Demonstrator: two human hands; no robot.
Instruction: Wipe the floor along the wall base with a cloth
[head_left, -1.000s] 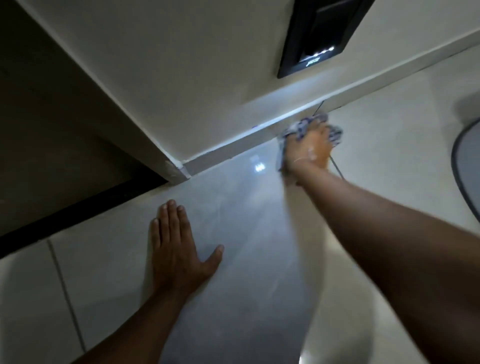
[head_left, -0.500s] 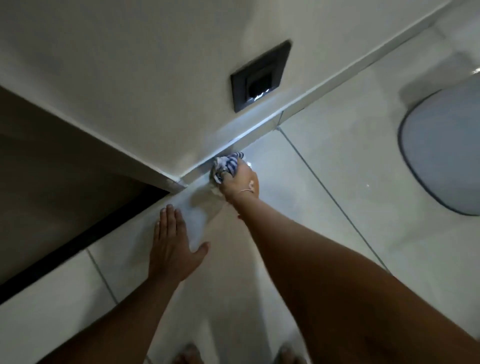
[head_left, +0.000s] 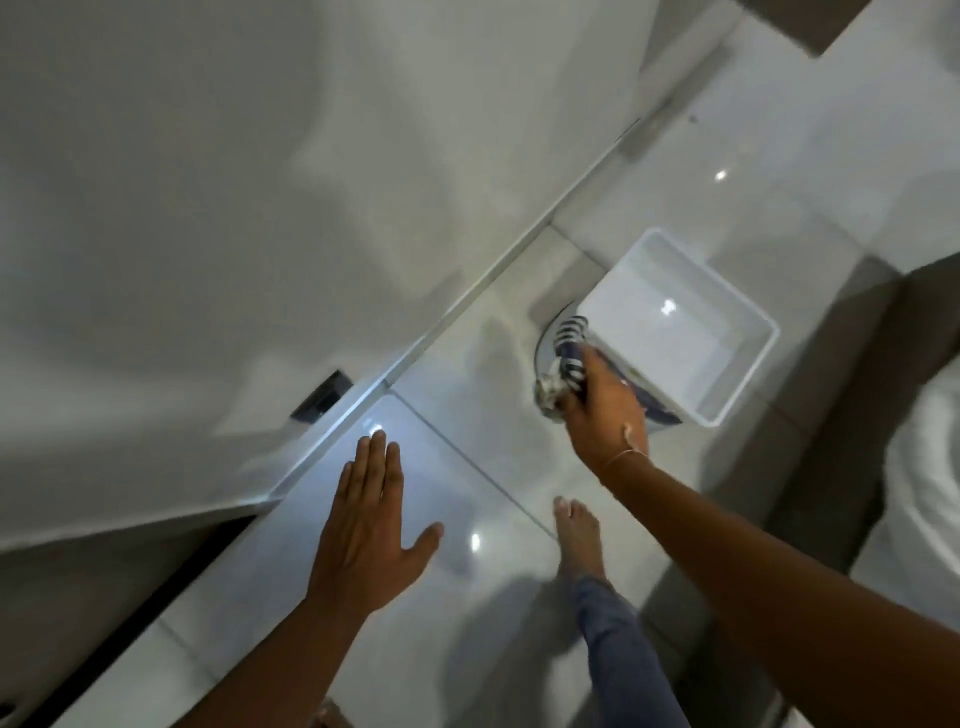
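Observation:
My right hand (head_left: 605, 410) grips a bunched blue-and-white striped cloth (head_left: 563, 358), held above the floor beside a white plastic tub (head_left: 737, 374), well away from the wall. The cloth's upper end sticks out past my fingers. My left hand (head_left: 366, 525) is flat with fingers together and thumb out, over the glossy floor tile (head_left: 467, 405) near the wall base (head_left: 467, 306). Whether the palm touches the tile I cannot tell. The pale skirting strip runs diagonally from lower left to upper right.
A black wall plate (head_left: 322, 402) sits low on the wall. A grey round mat (head_left: 548, 338) lies partly under the tub. My bare foot (head_left: 576, 540) and jeans leg stand on the tiles. A dark threshold (head_left: 171, 582) lies lower left; white bedding (head_left: 930, 467) at right.
My right hand has carried the cloth off the wall base and rightward to the tub. The view has risen and swung right. My left hand has stayed near the corner.

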